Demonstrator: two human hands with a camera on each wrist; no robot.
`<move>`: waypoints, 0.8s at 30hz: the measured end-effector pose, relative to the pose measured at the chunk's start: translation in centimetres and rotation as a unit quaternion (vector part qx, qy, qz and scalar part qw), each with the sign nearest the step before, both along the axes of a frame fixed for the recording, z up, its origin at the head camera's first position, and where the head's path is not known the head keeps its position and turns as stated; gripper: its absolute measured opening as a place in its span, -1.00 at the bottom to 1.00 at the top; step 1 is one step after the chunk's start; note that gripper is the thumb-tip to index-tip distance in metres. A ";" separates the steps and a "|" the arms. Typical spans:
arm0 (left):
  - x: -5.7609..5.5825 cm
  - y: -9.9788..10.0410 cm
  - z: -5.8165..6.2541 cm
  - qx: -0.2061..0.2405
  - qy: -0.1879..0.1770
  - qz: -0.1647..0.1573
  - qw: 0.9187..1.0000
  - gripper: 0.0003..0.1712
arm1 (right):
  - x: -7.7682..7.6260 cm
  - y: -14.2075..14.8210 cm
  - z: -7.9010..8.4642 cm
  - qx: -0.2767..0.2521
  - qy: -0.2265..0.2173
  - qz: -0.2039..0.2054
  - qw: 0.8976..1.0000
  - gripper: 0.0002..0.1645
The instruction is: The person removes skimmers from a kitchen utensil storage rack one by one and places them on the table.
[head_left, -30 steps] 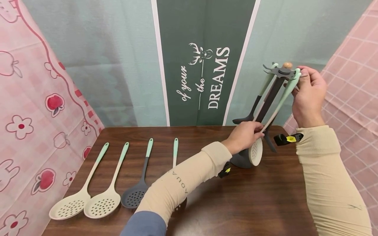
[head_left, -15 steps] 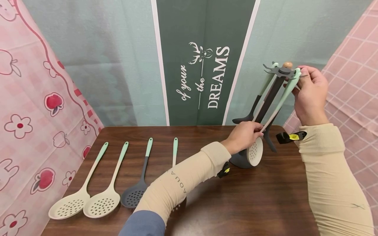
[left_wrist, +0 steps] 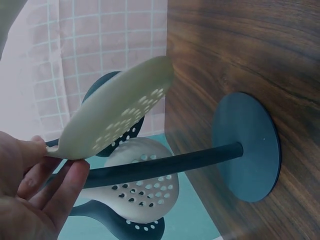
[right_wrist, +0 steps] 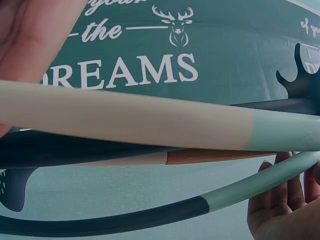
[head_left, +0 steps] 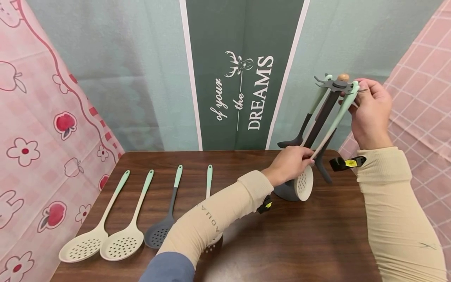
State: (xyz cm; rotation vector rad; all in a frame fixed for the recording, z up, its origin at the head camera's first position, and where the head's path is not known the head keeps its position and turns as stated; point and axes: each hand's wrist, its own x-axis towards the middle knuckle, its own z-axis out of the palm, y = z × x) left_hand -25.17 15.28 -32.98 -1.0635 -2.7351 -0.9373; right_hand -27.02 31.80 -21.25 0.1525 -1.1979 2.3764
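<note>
The cream slotted spoon (head_left: pixel 304 184) was beside the dark stand (head_left: pixel 286 192), handle end at a top hook, bowl off the surface, near the far right corner of the table (head_left: pixel 299 243). The left hand (head_left: pixel 289 162) pinched its neck just above the bowl, thumb and fingers together on it. The right hand (head_left: pixel 371 109) was raised at the mint end, fingers bent; whether they clamped that end could not be told, the contact being hidden. As the latest change, the right hand had shifted slightly outward and the bowl had turned to show more of its holes; this was judged to indicate fine adjustment at the hook rather than carrying. Compared with the earliest frame, the stand and the left hand's grip were otherwise the same. Two dark utensils (head_left: pixel 323 171) hung about the stand. Further out, two cream skimmers (head_left: pixel 121 243), a dark skimmer (head_left: pixel 160 233) and a fourth utensil (head_left: pixel 209 176) lay unmoved between the table's left edge and its middle, handles toward the far edge; the left sleeve (head_left: pixel 218 211) partly covered the fourth
</note>
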 end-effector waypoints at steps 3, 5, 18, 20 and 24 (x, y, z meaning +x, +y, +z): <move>0.1 0.0 -0.1 0.005 0.003 -0.005 1.000 -0.75 | -0.1 -0.1 0.0 -0.004 0.004 0.001 1.000 -0.84; 0.1 -0.1 -0.1 0.001 0.013 -0.010 1.000 -0.77 | -0.1 0.0 0.0 -0.006 0.005 0.001 1.000 -0.84; 0.1 -1.1 0.2 -0.015 0.054 -0.042 0.998 -0.85 | -0.1 0.1 -0.1 -0.009 0.013 0.008 1.000 -0.87; 0.1 -1.2 0.3 -0.013 0.055 -0.038 0.998 -0.87 | -0.2 0.1 -0.2 -0.009 0.011 0.009 1.000 -0.88; 0.2 -1.4 0.4 -0.027 0.077 -0.023 0.996 -0.88 | -0.2 0.1 -0.1 -0.005 0.001 0.005 1.000 -0.89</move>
